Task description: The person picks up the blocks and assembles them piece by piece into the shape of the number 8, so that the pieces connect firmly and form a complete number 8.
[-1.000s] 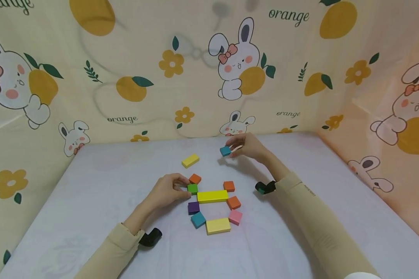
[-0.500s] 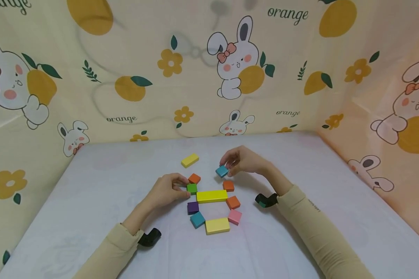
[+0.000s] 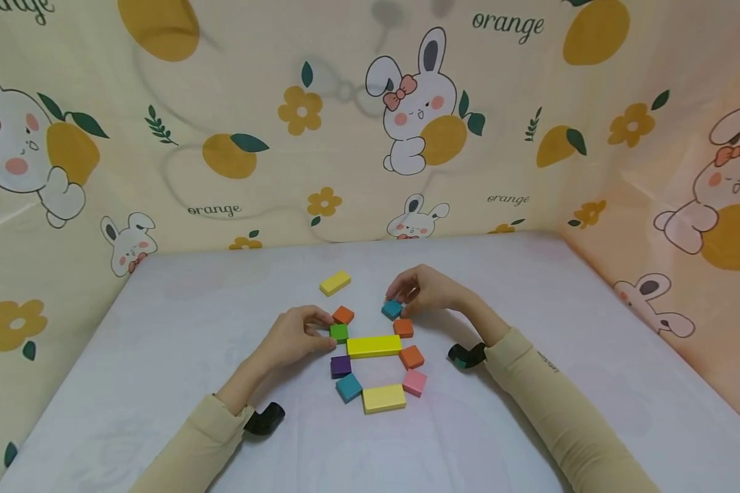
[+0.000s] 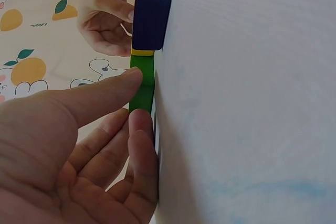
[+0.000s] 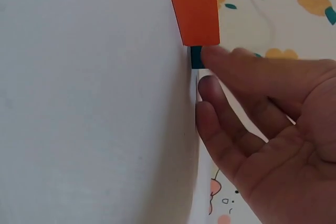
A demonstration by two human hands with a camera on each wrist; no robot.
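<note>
My left hand (image 3: 292, 335) pinches a small green block (image 3: 339, 333) between thumb and fingertips; the left wrist view shows the thumb on one side of the green block (image 4: 142, 83). With its thumb and fingers, my right hand (image 3: 430, 290) holds a blue block (image 3: 392, 309) low over the cloth, just behind an orange block (image 3: 403, 328). In the right wrist view the orange block (image 5: 198, 11) covers much of the blue block (image 5: 196, 57). Beside the green block lies another orange block (image 3: 343, 315), and a long yellow block (image 3: 373, 346) spans between the two sides.
Nearer me, a purple block (image 3: 341, 366), a second blue block (image 3: 349, 387), a pale yellow block (image 3: 384, 398), a pink block (image 3: 414, 383) and an orange block (image 3: 412, 357) curve into a ring. A yellow block (image 3: 336, 283) lies farther back on the white cloth (image 3: 191, 342).
My right hand has come toward me with the blue block, from the back of the table down to just behind the right-hand orange block. The left hand has stayed at the green block.
</note>
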